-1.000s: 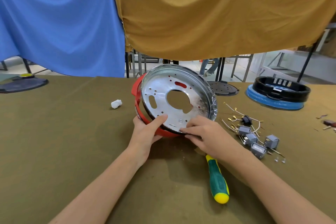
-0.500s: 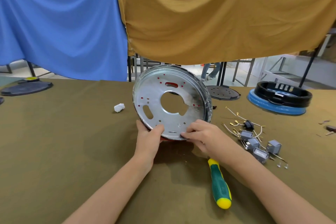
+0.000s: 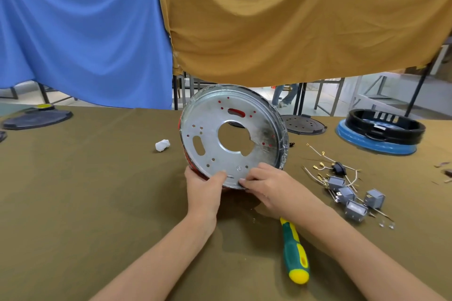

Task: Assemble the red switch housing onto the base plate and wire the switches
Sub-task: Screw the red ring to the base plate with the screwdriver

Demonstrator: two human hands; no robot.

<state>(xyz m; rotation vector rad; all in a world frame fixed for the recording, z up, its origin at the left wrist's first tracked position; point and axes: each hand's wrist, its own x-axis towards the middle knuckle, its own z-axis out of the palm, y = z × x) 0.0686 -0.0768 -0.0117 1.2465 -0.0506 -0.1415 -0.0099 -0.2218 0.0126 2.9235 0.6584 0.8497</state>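
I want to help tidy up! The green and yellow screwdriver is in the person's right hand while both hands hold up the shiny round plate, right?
Not quite. The head view shows the green and yellow screwdriver lying on the table, under the right forearm, with nobody holding it. The rest is right: the left hand and right hand both hold the shiny round plate up on its edge.

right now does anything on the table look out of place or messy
Mildly. A crumpled white scrap lies alone left of the base plate, and the grey switches sit in a loose tangle of wires. The screwdriver lies partly under the right hand's forearm.
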